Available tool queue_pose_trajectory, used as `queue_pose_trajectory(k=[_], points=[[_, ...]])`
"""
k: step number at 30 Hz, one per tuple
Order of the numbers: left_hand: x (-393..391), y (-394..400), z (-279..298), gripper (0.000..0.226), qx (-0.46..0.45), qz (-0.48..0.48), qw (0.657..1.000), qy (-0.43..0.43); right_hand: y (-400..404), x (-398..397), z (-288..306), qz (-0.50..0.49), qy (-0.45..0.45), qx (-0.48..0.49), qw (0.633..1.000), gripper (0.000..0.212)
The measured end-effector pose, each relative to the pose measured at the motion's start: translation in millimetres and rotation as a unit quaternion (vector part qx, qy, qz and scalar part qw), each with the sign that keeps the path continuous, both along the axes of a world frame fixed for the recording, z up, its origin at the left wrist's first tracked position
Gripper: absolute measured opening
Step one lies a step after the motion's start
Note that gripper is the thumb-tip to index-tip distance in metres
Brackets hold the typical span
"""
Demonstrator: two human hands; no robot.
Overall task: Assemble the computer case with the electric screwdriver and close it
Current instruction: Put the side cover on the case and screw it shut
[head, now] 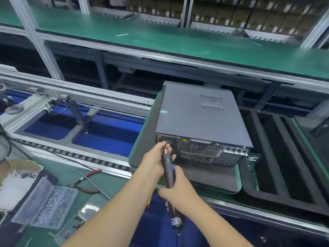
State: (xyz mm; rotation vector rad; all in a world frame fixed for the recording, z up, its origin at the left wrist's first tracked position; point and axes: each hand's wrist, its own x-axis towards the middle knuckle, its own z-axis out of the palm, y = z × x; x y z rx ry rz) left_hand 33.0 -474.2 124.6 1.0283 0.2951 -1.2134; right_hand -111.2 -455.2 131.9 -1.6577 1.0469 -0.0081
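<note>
Screw-loading step: your right hand [175, 189] grips the screwdriver [168, 171], left fingertips [162, 145] pinching its tip; next, seat it at the case [199, 118] rear, twelve o'clock.

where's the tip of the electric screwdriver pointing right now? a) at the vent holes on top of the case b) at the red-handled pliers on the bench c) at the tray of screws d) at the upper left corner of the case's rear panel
d: the right hand grips the electric screwdriver, the left hand pinches near its bit, and the tip sits at the upper left corner of the computer case rear panel.
</note>
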Motion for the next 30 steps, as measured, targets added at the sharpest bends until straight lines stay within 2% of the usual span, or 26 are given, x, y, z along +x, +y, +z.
queue_pose_trajectory(k=[3, 11, 17, 30], points=[[0, -6, 0, 0.013, 0.003, -0.026, 1.000, -0.004, -1, -2, -1, -0.014, -0.008, 0.003, 1.000, 0.074], [-14, -18, -3, 0.016, -0.020, -0.091, 0.996, -0.005, 4, -13, 3, -0.062, 0.000, -0.023, 0.998, 0.074], [-26, -33, 3, 0.015, -0.034, -0.100, 0.994, -0.005, -3, -21, 9, -0.088, 0.001, -0.031, 0.996, 0.086], [-27, -39, 5, 0.017, -0.007, -0.090, 0.996, -0.022, -11, -21, 11, -0.087, 0.002, -0.045, 0.995, 0.078]])
